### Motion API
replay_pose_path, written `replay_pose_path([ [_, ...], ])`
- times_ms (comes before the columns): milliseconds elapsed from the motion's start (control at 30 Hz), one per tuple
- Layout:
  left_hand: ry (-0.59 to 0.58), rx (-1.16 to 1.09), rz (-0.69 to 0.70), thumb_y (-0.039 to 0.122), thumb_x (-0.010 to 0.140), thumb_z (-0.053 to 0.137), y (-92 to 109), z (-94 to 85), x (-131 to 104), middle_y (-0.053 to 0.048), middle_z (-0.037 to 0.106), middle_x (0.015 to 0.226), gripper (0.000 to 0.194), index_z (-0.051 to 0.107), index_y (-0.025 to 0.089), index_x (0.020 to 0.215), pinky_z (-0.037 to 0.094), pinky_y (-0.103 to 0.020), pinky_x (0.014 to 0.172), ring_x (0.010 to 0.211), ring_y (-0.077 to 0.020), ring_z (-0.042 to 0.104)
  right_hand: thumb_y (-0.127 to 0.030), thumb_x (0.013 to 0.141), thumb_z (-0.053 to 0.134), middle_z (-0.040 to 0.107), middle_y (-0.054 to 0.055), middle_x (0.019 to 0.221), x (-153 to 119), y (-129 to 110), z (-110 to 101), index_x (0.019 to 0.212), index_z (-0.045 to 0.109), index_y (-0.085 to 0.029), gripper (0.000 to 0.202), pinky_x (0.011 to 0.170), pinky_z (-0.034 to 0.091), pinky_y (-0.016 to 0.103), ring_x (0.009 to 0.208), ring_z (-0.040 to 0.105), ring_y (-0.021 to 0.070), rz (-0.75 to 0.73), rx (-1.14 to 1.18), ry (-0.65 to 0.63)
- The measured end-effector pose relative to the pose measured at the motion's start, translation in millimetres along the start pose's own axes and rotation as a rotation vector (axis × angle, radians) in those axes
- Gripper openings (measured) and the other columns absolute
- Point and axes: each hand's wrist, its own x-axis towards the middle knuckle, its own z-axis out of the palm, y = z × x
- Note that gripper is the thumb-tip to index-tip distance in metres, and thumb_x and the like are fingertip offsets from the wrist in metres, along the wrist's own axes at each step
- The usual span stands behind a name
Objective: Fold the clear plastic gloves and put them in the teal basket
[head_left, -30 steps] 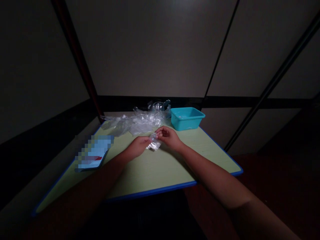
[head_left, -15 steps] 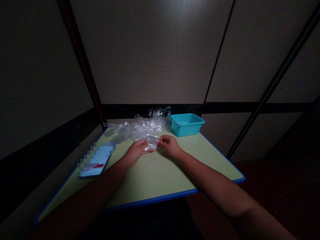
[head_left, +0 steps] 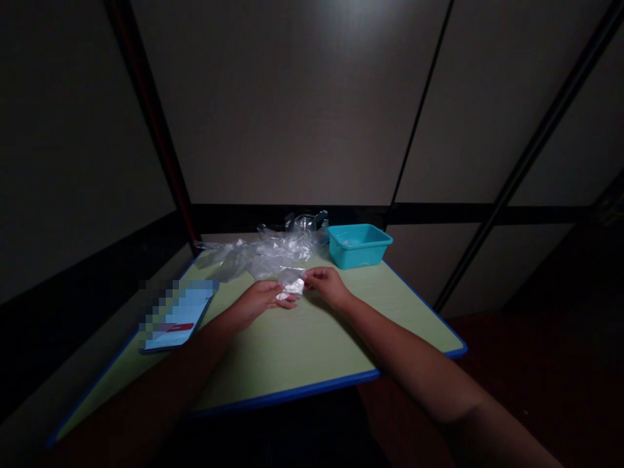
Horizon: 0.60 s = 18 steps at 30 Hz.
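Observation:
A small clear plastic bag (head_left: 292, 285) is stretched between my two hands, above the middle of the table. My left hand (head_left: 260, 300) grips its left side, thumb on top and fingers underneath. At the right edge, my right hand (head_left: 325, 283) pinches the plastic between thumb and fingertips. Whether anything lies inside the bag is too blurred to tell. Just beyond my hands spreads a heap of crumpled clear plastic bags (head_left: 277, 250).
A turquoise plastic basin (head_left: 359, 248) stands at the back right of the pale green table (head_left: 292, 351), which has a blue edge. On the left lies a flat light-blue item (head_left: 178, 318), partly blurred out. Panelled walls (head_left: 302, 117) rise behind.
The whole view has shifted slightly. My left hand's fingers have spread a little under the bag, and the bag has tilted and catches more light. Both hands keep hold of it.

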Motion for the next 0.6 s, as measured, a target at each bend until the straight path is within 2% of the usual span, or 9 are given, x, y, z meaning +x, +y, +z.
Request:
replay_pose_path([
  [133,0.031,-0.012,0.015,0.049,0.069,0.066,1,3.3,-1,-0.016,0.071,0.088,0.047,0.061,0.008,0.091,0.046,-0.044,0.087,0.076,-0.0253,0.068,-0.044,0.061,0.071,0.059,-0.001,0.059,-3,0,4,0.067,0.065,-0.012,0.033,0.057,0.039,0.023,0.055,0.049,0.0091,-0.038,0.03,0.009],
  [333,0.05,0.061,0.039,0.058,0.058,0.069,-8,4.9,5,-0.013,0.071,0.081,0.054,0.063,0.01,0.083,0.05,-0.042,0.077,0.069,-0.0255,0.068,-0.039,0.064,0.068,0.052,-0.003,0.052,-4,5,7,0.058,0.061,-0.013,0.028,0.053,0.032,0.022,0.051,0.042,0.0079,-0.068,0.01,0.07],
  [467,0.069,0.198,0.059,0.061,0.061,0.062,-12,4.7,7,-0.011,0.072,0.078,0.05,0.067,0.013,0.075,0.051,-0.039,0.074,0.068,-0.0244,0.067,-0.038,0.065,0.066,0.051,-0.003,0.054,-7,2,13,0.059,0.06,-0.013,0.027,0.052,0.032,0.021,0.051,0.042,0.0081,-0.046,0.037,0.081],
  [600,0.108,0.297,0.075,0.062,0.064,0.056,-14,5.3,6,-0.009,0.072,0.075,0.048,0.069,0.015,0.069,0.05,-0.04,0.08,0.076,-0.0264,0.066,-0.039,0.068,0.064,0.046,-0.004,0.054,-13,-2,20,0.059,0.055,-0.014,0.027,0.05,0.03,0.02,0.051,0.038,0.0076,-0.036,0.041,0.024],
])
